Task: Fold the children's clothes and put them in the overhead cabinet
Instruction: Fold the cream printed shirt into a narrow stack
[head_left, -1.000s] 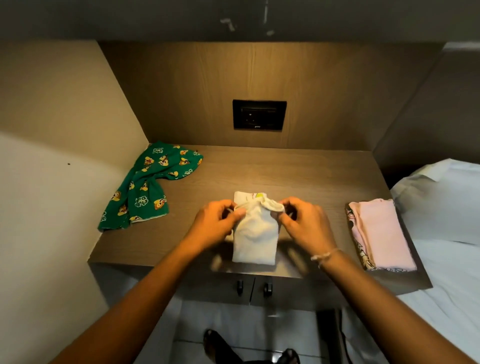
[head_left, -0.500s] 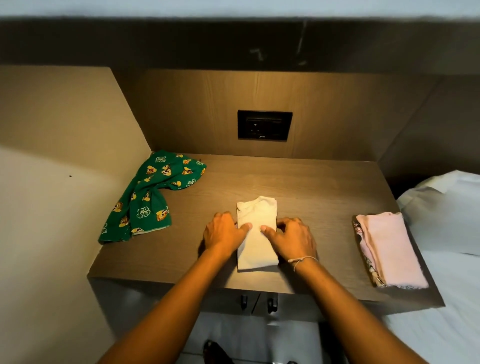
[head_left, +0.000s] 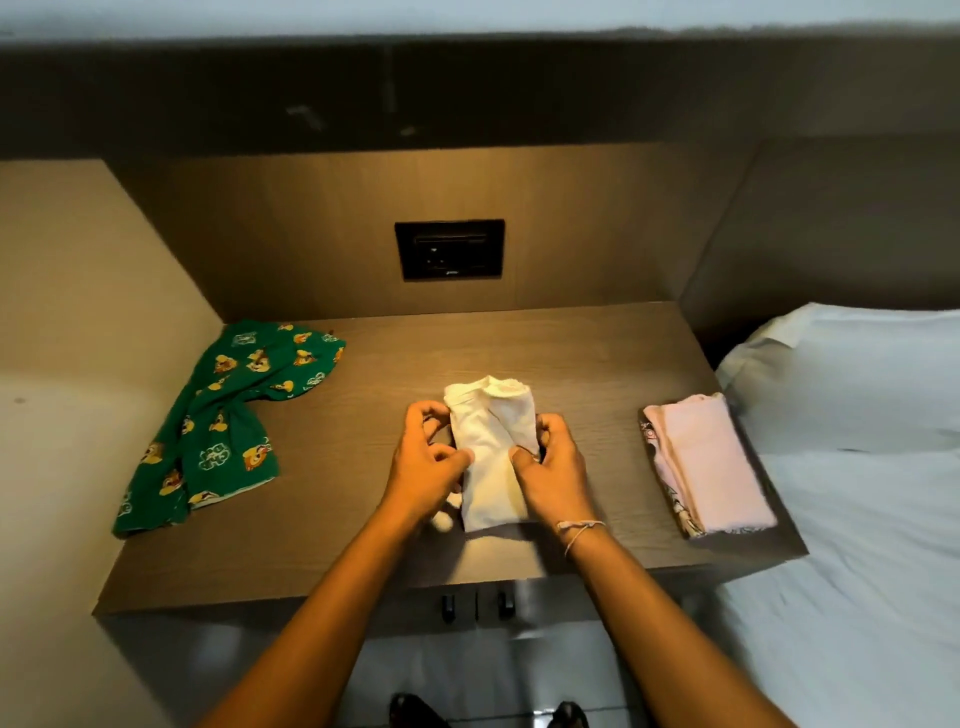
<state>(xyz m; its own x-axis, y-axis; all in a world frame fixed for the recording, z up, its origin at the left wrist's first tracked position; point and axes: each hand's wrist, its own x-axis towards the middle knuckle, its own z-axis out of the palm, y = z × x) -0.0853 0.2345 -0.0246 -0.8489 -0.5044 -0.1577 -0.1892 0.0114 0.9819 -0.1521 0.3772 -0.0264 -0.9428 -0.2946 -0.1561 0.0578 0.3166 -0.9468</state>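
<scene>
A cream-white garment, folded into a narrow, slightly rumpled rectangle, sits on the desk between the hands. The left hand pinches its left edge; the right hand pinches its right edge, thumb on top.

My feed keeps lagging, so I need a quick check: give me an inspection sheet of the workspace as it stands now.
Surface: wooden counter, lit from above.
Job's things: white garment mid-fold at the centre; green cartoon-print garment unfolded at the left; pink folded garment at the right edge.
Clutter: nothing seen.
Hands: left hand and right hand each pinch a side of the white garment.
Cables: nothing seen.
Surroundings: black socket panel on the back wall; bed with white sheet to the right; cupboard handles below the counter.
</scene>
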